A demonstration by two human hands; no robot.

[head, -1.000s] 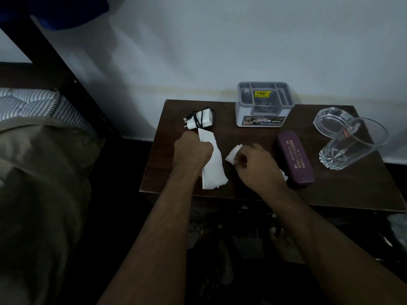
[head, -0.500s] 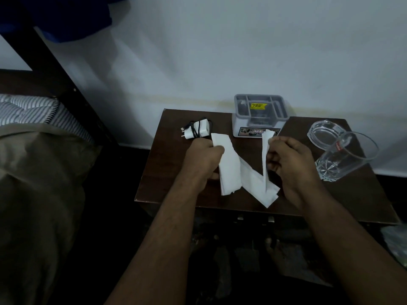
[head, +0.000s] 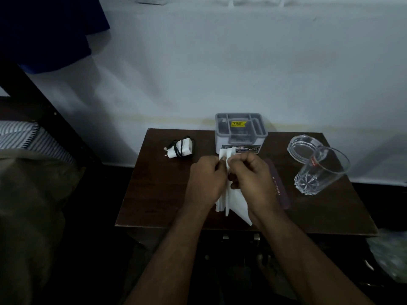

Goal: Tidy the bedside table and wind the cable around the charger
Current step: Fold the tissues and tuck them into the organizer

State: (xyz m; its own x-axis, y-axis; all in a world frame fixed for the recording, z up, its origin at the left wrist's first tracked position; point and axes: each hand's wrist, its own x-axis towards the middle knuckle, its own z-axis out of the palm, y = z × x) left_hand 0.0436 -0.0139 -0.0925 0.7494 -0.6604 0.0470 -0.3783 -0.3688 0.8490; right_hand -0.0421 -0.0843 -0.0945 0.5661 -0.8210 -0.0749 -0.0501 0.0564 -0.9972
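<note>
The bedside table (head: pixel 154 194), a dark wooden top, is seen from above, and everything is laid out on it. At about twelve o'clock a grey compartmented organiser (head: pixel 241 133) stands against the wall. Toward two o'clock a drinking glass (head: pixel 319 170) is found just in front of a glass ashtray (head: pixel 302 146); both would be hard, slippery and breakable, and are best taken round the body. A purple case (head: pixel 278 186) lies at three o'clock, partly hidden behind the right wrist.

At the centre, white paper tissues (head: pixel 235 201) are held between both hands. The left hand (head: pixel 206 181) is curled and pinches the upper edge; the right hand (head: pixel 253 179) is also curled, with the top of the paper nipped between thumb and fingers. The sheets would be light, limp and easily torn, so a gentle pinch near a fold is advised.

At ten o'clock the white charger (head: pixel 184 147) rests with its black cable (head: pixel 176 148) apparently already looped round it, though dim light leaves this uncertain. The block would be rigid and light, best gripped by its sides; the cable would be springy.
</note>
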